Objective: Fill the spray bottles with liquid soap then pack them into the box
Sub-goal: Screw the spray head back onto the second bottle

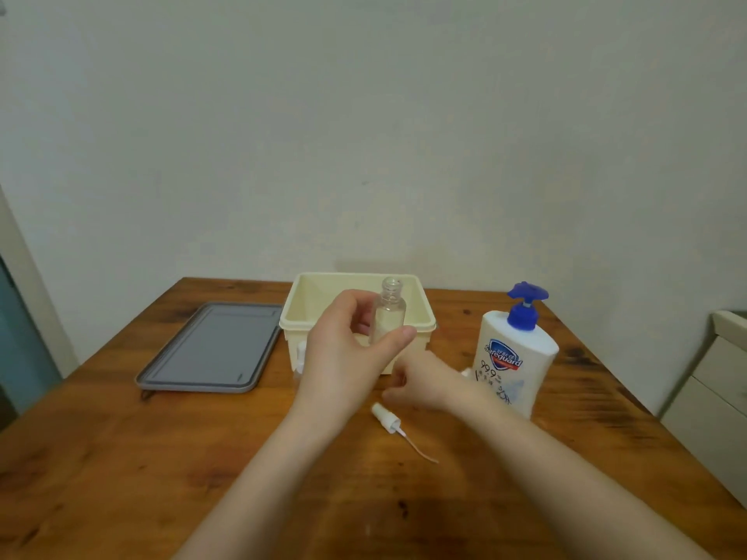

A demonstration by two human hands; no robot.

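Observation:
My left hand (347, 349) holds a clear, uncapped spray bottle (389, 313) upright in front of the cream box (292, 317). Its white spray head with a dip tube (387, 418) lies on the table just below my right hand (420, 381). That hand hovers low with its fingers loosely curled and nothing in them. A white soap pump bottle with a blue pump (515, 357) stands to the right. Another small white-capped bottle (301, 355) peeks out left of my left hand, mostly hidden. The box is open and looks empty.
The grey box lid (210, 349) lies flat on the wooden table (121, 478), left of the box. A small white object (467, 371) shows behind my right wrist. A cream cabinet (719, 381) stands beyond the table's right edge. A wall rises right behind the table.

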